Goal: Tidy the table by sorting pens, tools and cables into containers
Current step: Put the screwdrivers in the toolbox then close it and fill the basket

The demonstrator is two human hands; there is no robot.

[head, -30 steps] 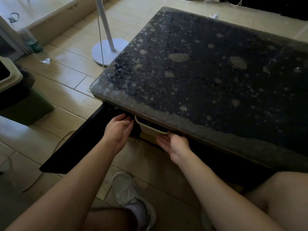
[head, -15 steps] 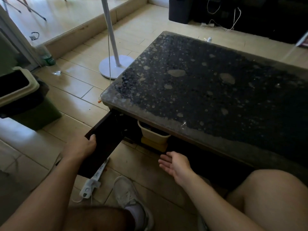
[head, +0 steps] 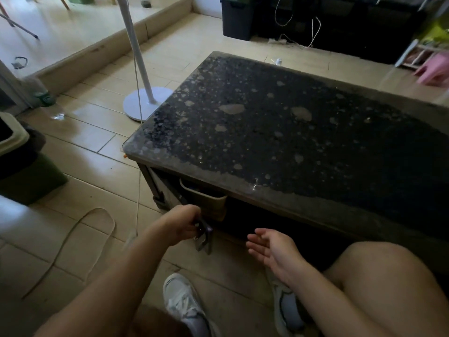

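Note:
A low table with a dark speckled glass top [head: 279,132] stands in front of me. A beige container [head: 206,199] sits in the open compartment under its near left corner; what it holds is hidden in shadow. My left hand [head: 181,223] grips the edge of the dark cabinet door [head: 204,239], which is seen almost edge-on in front of that compartment. My right hand [head: 269,246] hovers open, palm up, over the floor to the right of the door and holds nothing.
A white fan stand [head: 145,103] and its cord [head: 73,237] lie on the tiled floor to the left. A green bin [head: 26,171] stands at far left. My shoes [head: 182,300] and right knee [head: 379,283] are below the hands. Dark furniture and cables line the back wall.
My left hand has swung the cabinet door from wide open toward the compartment. My right hand let go of the beige container and drew back, open. The view has tilted up.

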